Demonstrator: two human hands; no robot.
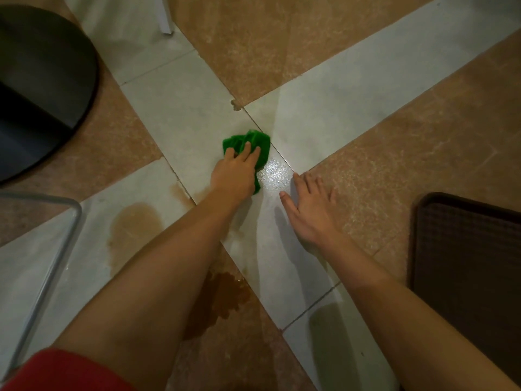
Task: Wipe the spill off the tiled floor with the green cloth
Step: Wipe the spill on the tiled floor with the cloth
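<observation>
The green cloth point(255, 142) lies bunched on a pale floor tile near the middle of the head view. My left hand point(235, 172) presses down on its near side, fingers spread over it. My right hand point(308, 206) rests flat on the floor just right of the cloth, fingers apart, holding nothing. A brown spill point(135, 224) pools on the pale tile at the lower left. A darker brown puddle point(225, 294) sits lower, partly hidden under my left forearm. A thin brown streak point(180, 191) runs along the grout line.
A dark round base point(42, 88) fills the upper left. A metal frame leg point(48, 266) crosses the lower left. A brown tray or mat point(468, 249) lies at the right edge. A white furniture leg point(166, 18) stands at the top. Red clothing point(62, 371) shows at the bottom left.
</observation>
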